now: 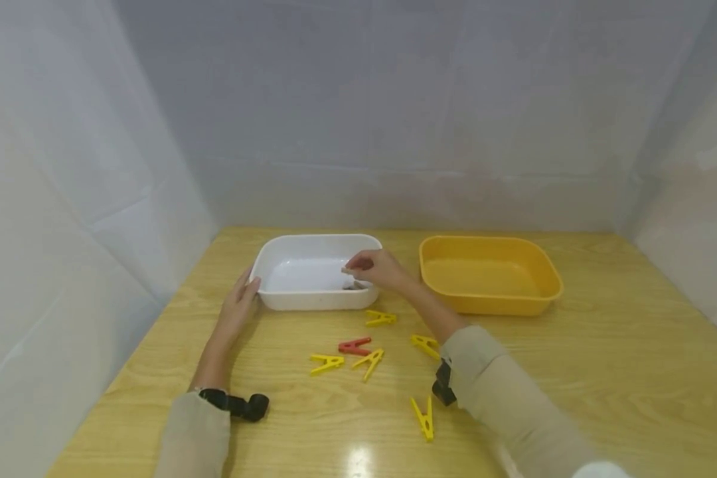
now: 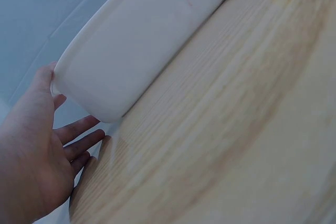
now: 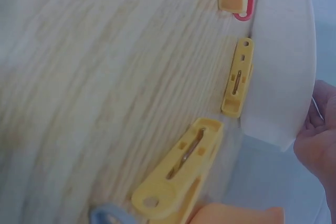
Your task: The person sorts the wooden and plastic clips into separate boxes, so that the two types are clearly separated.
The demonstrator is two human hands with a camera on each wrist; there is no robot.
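Here, my right hand (image 1: pixel 378 267) hovers over the white tub's (image 1: pixel 287 247) near right corner, fingers curled, pinching something too small to identify. My left hand (image 1: pixel 239 307), fingers straight, rests against its left wall.

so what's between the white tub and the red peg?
In the head view, one yellow peg lies between the white tub and the red peg; otherwise bare table.

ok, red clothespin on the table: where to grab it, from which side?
Probably from above, pinching the red clothespin across its two flat sides near the middle. It lies flat on the table, legs splayed towards the right. Yellow pins lie close on its near side, so a straight-down approach looks clearest.
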